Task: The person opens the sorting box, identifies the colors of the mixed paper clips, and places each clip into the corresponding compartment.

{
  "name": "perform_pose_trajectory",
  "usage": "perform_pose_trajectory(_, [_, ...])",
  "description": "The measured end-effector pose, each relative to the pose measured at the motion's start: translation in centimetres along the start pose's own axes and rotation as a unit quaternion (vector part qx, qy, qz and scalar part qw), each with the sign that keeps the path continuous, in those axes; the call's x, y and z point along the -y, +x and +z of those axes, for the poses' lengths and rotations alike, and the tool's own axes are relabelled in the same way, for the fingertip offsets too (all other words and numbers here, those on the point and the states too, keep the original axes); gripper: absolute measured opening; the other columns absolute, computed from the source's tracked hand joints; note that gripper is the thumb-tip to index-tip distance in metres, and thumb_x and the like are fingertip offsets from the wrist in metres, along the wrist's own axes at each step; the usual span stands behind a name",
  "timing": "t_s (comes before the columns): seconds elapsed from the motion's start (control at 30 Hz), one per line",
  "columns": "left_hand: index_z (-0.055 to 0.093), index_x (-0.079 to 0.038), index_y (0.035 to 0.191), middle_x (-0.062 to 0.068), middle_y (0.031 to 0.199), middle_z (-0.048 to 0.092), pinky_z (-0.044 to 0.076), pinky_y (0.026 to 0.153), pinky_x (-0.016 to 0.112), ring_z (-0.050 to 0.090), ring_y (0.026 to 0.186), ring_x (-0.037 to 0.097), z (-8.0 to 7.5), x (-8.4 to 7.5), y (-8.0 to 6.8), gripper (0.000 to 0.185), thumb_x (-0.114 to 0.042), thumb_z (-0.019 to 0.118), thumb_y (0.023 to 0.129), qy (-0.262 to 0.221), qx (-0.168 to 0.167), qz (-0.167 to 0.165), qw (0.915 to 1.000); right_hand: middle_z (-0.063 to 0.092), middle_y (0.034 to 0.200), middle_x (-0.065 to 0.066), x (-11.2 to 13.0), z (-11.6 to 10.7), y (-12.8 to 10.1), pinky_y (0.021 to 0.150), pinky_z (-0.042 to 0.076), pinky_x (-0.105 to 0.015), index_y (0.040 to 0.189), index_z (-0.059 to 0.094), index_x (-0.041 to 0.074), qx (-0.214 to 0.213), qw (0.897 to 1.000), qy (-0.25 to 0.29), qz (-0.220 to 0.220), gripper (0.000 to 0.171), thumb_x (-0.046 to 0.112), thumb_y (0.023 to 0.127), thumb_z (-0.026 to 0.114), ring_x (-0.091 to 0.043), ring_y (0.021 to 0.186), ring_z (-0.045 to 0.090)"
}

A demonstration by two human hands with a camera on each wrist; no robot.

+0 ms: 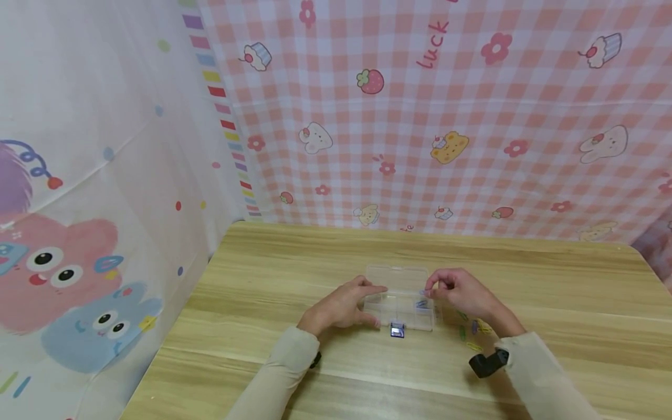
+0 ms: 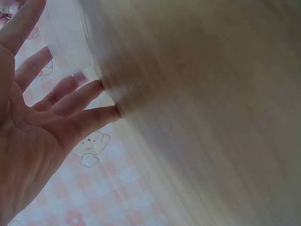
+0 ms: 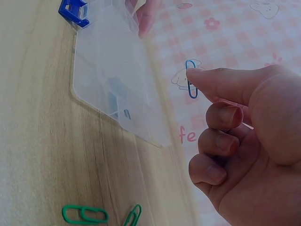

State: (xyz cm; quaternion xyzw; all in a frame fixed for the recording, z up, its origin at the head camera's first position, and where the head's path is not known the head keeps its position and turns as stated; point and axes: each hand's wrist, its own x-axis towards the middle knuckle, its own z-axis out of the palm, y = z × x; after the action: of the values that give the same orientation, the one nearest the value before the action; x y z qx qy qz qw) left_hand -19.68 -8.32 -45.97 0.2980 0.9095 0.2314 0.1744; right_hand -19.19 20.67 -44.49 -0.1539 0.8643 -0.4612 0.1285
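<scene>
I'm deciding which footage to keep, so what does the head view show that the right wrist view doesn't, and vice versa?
Only the head view: yellow paper clips on the table, and the white cartoon cloth at left.
Only the right wrist view: the palm of the right hand, and a clear outline of the blue paper clip at its thumb tip.
Both: the clear plastic box, blue latch, green paper clips, checked cloth, some of the left hand.

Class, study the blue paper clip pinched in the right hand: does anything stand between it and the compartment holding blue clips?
Nothing visible does. The lid is open on the far side, leaving the compartment uncovered; the right hand holds the blue paper clip near it. The left hand is left of that path.
</scene>
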Motion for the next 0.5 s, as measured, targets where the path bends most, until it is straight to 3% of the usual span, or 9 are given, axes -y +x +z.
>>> perform_pose_trajectory(0.5, [0.047, -0.028, 0.148, 0.000, 0.134, 0.048, 0.046, 0.098, 0.030, 0.051, 0.112, 0.012, -0.02, -0.07, -0.06, 0.073, -0.041, 0.078, 0.084, -0.001, -0.001, -0.003, 1.0000, 0.045, 0.069, -0.001, -0.38, 0.26, 0.13, 0.054, 0.034, -0.024, 0.097, 0.067, 0.006, 0.009, 1.000, 0.004, 0.008, 0.005, 0.008, 0.095, 0.064, -0.013, 0.062, 0.042])
